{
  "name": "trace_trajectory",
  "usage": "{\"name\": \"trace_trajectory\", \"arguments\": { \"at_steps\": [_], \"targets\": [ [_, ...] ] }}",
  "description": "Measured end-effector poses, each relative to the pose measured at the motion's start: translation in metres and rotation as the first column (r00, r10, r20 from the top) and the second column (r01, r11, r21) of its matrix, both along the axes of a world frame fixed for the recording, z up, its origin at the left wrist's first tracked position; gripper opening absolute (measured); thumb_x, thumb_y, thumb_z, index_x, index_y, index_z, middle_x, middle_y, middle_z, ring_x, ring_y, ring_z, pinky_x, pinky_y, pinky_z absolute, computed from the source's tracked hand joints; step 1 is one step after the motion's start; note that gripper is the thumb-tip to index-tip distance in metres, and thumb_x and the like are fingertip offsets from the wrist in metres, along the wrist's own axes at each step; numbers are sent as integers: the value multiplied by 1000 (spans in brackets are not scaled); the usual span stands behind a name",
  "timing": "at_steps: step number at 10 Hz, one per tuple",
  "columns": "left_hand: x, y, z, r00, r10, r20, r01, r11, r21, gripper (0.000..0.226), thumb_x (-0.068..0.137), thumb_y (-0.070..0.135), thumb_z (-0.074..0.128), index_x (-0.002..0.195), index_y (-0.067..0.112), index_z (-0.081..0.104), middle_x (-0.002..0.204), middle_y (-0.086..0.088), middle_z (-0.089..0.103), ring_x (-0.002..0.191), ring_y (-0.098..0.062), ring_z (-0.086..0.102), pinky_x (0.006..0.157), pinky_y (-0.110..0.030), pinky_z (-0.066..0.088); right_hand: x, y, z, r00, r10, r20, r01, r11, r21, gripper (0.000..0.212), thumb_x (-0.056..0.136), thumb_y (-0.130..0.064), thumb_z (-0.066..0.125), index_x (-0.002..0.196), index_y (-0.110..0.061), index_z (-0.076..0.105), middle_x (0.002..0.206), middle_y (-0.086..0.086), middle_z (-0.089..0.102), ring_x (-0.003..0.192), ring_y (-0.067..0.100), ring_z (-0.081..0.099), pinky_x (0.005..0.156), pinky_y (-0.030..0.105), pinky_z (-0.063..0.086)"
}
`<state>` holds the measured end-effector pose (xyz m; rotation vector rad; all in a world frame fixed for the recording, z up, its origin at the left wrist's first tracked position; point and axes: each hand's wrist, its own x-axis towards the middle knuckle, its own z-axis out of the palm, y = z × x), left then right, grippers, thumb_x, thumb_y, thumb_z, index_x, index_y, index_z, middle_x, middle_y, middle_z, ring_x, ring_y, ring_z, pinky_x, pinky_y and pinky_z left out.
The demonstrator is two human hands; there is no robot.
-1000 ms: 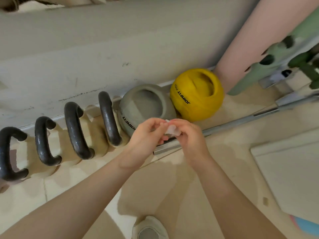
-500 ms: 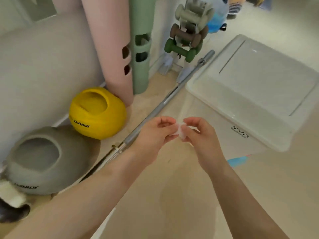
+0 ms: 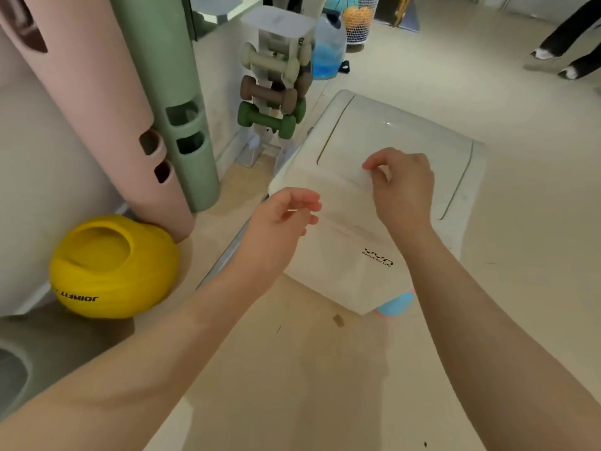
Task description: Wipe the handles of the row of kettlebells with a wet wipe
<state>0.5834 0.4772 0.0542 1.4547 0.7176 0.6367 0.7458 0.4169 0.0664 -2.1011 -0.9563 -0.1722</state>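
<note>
My left hand [image 3: 283, 222] and my right hand [image 3: 401, 187] are held apart above a white lidded bin [image 3: 406, 131]. Each pinches with thumb and fingertips. A thin white wet wipe [image 3: 341, 193] seems to be stretched between them, though it is hard to make out against the white bin. A yellow soft kettlebell [image 3: 112, 266] sits on the floor by the wall at the left. The edge of a grey one [image 3: 13, 369] shows at the bottom left corner. The black-handled kettlebells are out of view.
Pink [image 3: 97, 118] and green [image 3: 169, 92] upright tubes lean on the wall. A rack of small dumbbells [image 3: 270, 92] stands behind them. A steel bar [image 3: 227, 252] lies on the floor under my left hand. A person's legs [image 3: 569, 37] are at far right.
My head has turned right, away from the kettlebell row toward the bin. My hands, which were together on a bunched wipe, have moved apart.
</note>
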Motion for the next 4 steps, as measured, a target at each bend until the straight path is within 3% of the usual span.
{"name": "trace_trajectory", "arguments": {
  "at_steps": [1, 2, 3, 4],
  "targets": [
    [-6, 1, -5, 1000, 6, -13, -6, 1000, 2, 35, 92, 2, 42, 87, 30, 61, 89, 14, 64, 78, 0, 61, 72, -15, 49, 12, 9, -9, 992, 69, 102, -54, 987, -150, 33, 82, 9, 42, 94, -7, 68, 81, 1, 64, 100, 31, 53, 82, 36, 42],
    [-12, 5, -12, 999, 8, -40, -8, 1000, -4, 36, 91, 1, 42, 85, 31, 61, 88, 14, 64, 78, -1, 61, 72, -16, 48, 15, 15, -10, 992, 125, 0, -119, 941, -317, 39, 80, 9, 38, 94, -8, 70, 99, 11, 70, 96, 28, 59, 79, 29, 45],
    [-22, 10, -24, 998, 31, -57, -32, 999, -14, 35, 91, 1, 43, 85, 31, 60, 87, 14, 63, 72, 4, 60, 66, -11, 48, 5, 17, -7, 994, 113, 1, -110, 967, -231, 35, 87, -2, 37, 101, -9, 68, 108, 7, 68, 102, 24, 58, 83, 28, 42],
    [-35, 11, -30, 994, 83, -68, -86, 995, -50, 35, 90, 0, 43, 85, 30, 60, 86, 14, 64, 66, 7, 60, 63, -10, 46, -22, 18, -18, 970, 131, 205, -91, 977, -195, 33, 87, -11, 38, 106, -8, 64, 111, 10, 65, 104, 31, 56, 86, 37, 41]
  ]
}}
